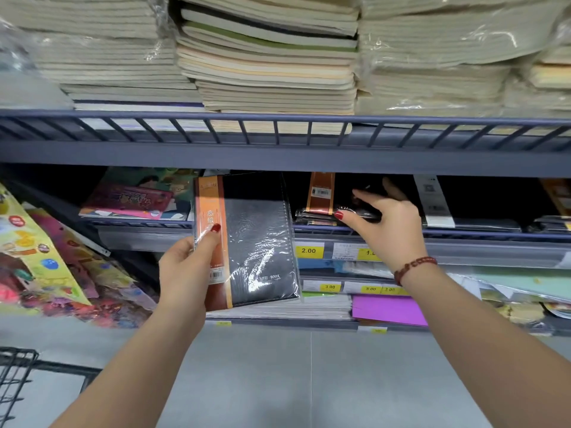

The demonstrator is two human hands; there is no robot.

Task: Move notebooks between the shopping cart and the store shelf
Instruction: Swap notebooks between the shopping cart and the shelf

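Observation:
My left hand (188, 264) holds a black notebook (256, 239) with an orange spine band, wrapped in clear plastic, upright in front of the middle shelf. To its right, my right hand (386, 220) reaches into that shelf and grips a small pile of black wrapped notebooks (318, 214) lying flat at the shelf's front; its thumb is under the pile's edge and its fingers are on top. A corner of the black wire shopping cart (15, 375) shows at the bottom left.
The dark blue shelf rail (278, 128) above carries tall stacks of cream notebooks (265, 63). Yellow price tags (308, 251) line the shelf edge. Colourful sticker packs (46, 261) hang at the left. Purple paper (389, 308) and white pads lie on lower shelves. Grey floor is below.

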